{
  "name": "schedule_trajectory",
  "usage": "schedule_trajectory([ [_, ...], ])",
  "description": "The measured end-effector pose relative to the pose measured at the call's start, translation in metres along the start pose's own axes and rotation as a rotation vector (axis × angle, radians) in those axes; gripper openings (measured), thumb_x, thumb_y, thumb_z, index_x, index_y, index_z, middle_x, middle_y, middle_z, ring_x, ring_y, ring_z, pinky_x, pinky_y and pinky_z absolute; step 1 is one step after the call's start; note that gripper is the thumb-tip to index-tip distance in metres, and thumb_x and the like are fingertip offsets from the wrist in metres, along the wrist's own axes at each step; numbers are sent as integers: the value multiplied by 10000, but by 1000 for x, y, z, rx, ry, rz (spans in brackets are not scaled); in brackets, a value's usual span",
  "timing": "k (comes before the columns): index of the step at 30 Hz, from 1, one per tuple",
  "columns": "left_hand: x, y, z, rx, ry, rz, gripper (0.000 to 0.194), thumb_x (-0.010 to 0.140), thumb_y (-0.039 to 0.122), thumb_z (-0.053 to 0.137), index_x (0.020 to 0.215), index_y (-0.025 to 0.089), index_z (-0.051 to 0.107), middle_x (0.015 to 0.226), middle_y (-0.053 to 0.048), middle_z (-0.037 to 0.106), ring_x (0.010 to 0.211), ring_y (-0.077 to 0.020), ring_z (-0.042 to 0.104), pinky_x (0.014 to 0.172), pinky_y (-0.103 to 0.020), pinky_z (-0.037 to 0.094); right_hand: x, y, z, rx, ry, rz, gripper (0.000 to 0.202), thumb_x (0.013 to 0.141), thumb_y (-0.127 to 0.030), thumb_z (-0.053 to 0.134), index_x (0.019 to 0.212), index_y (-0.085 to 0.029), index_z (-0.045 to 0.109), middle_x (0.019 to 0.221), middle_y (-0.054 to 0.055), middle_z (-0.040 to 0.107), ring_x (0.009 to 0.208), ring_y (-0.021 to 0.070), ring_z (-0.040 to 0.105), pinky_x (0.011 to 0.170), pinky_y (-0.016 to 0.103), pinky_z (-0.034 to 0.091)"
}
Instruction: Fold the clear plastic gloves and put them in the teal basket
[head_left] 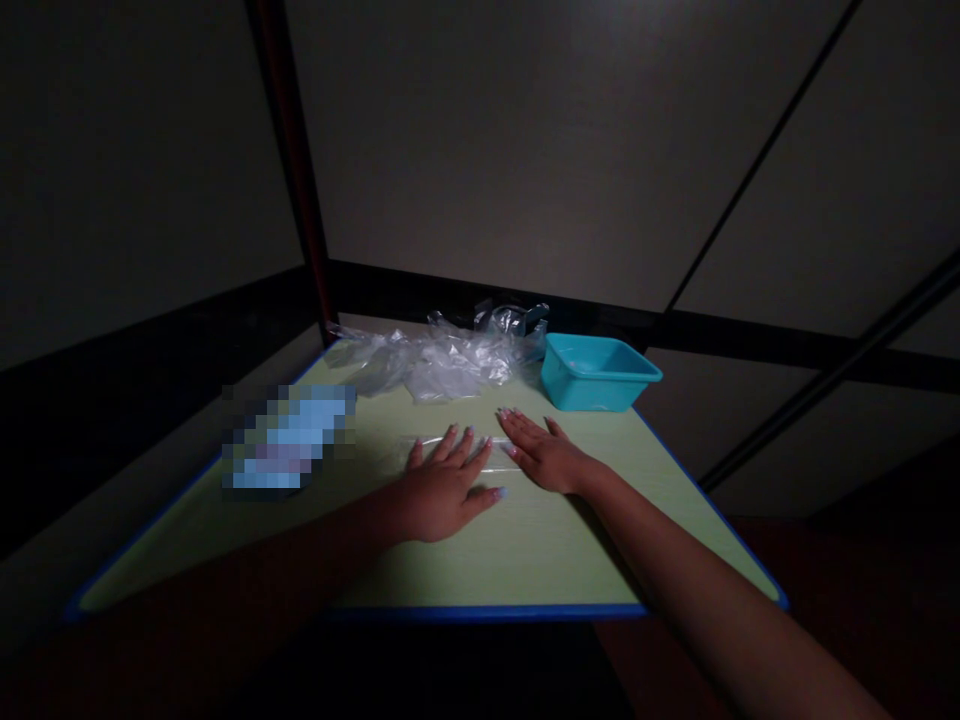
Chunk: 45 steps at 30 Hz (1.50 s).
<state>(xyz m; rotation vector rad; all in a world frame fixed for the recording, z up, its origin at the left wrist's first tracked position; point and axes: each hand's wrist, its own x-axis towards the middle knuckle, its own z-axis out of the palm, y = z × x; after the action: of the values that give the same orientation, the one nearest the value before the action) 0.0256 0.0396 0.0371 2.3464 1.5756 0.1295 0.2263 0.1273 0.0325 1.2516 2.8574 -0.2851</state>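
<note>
Both hands lie palm down on a flat, clear plastic bag (495, 458) in the middle of the table. My left hand (442, 492) has its fingers spread, with the fingertips over the bag's left part. Over the bag's right end rests my right hand (546, 452), its fingers stretched out and its thumb pointing toward the left hand. Neither hand grips anything. Parts of the bag are hidden under the hands, and its left edge is faint against the table top.
A pale green table (480, 575) with a blue edge stands before me. Crumpled clear plastic bags (450, 365) are heaped along its far side. Beside them is a turquoise plastic basket (592, 385). A blurred-out bluish item (289, 440) lies at the left. Panelled walls stand behind.
</note>
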Motion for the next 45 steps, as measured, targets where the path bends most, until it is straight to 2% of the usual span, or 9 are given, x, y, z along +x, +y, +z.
schedule_trajectory([
  [10,0,-3,-7,2,-4,-151,712,820,686,183,1436,334,119,1515,-74,17,1362,-365,-85,944,-730,56,0,0,-1,3,-2,7,570,933,-434,190,1456,-272,31,1513,23,91,1390,227,65,1054,607,77],
  [20,10,-25,1,103,156,-361,694,797,702,236,1416,400,151,1523,-58,-6,1343,-434,-86,863,-789,111,-1,-1,-2,16,-20,10,580,930,-465,161,1456,-266,16,1515,10,71,1393,210,48,1056,607,54],
  [28,20,-34,-14,201,323,-267,671,866,560,292,1448,260,142,1518,-112,28,1383,-322,-21,990,-675,100,-1,-3,-4,38,-25,5,602,925,-488,142,1458,-239,16,1517,19,62,1395,206,31,1059,603,37],
  [34,16,-33,-26,124,528,-144,704,841,530,370,1449,240,165,1523,-103,3,1382,-332,-18,1029,-630,53,-1,-2,-3,50,-13,-3,603,923,-495,153,1458,-252,16,1517,22,68,1394,207,38,1054,609,44],
  [37,17,-33,-34,-191,690,4,680,816,517,430,1406,208,292,1519,-110,129,1378,-321,103,1079,-542,83,-1,-2,-3,48,-14,-6,600,924,-492,153,1459,-256,15,1518,21,63,1395,202,34,1055,606,46],
  [39,18,-34,-40,-639,708,99,599,826,551,398,1293,179,433,1418,-143,366,1287,-297,348,1051,-477,252,0,-2,-2,48,-13,-6,599,925,-492,150,1459,-258,16,1517,18,57,1395,188,33,1057,601,44],
  [41,18,-36,-46,-1168,625,110,558,835,607,324,1071,152,546,1128,-151,591,1015,-264,578,879,-429,441,0,-2,-2,50,-13,-5,599,925,-490,153,1459,-255,19,1516,18,54,1395,179,32,1058,597,42],
  [42,18,-37,-49,-1409,571,92,560,839,625,283,949,150,558,953,-130,630,844,-238,620,756,-399,490,0,-2,-3,51,-14,-4,599,925,-489,155,1459,-254,21,1516,19,55,1395,177,33,1058,596,43],
  [45,15,-40,-56,-1887,447,67,566,858,622,193,729,165,502,614,-34,520,496,-151,512,457,-280,431,-1,-3,-3,55,-14,0,601,924,-489,158,1459,-249,24,1516,19,58,1395,179,38,1055,603,49],
])
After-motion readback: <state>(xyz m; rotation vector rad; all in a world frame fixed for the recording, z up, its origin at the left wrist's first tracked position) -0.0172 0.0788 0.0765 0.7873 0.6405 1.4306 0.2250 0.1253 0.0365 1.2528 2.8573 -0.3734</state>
